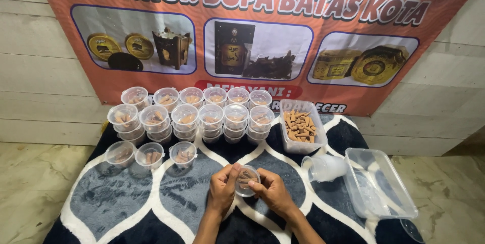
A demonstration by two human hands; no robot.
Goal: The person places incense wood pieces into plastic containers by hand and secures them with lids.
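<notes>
I'm gripping the small lidded cup (247, 180) with left hand (224, 185) and right hand (270, 189) — pressing unevenly risks spilling its brown sticks.

The small round cup (247, 180) between the left hand (223, 187) and right hand (271, 189) is looking like clear, glossy plastic, as are the stacked lidded cups (187, 117) and the 2 rectangular tubs (382, 181). The brown sticks (300, 125) are appearing matt and rough. The rug (116, 193) is showing soft, fuzzy pile; the banner (252, 31) is gleaming smooth.
</notes>
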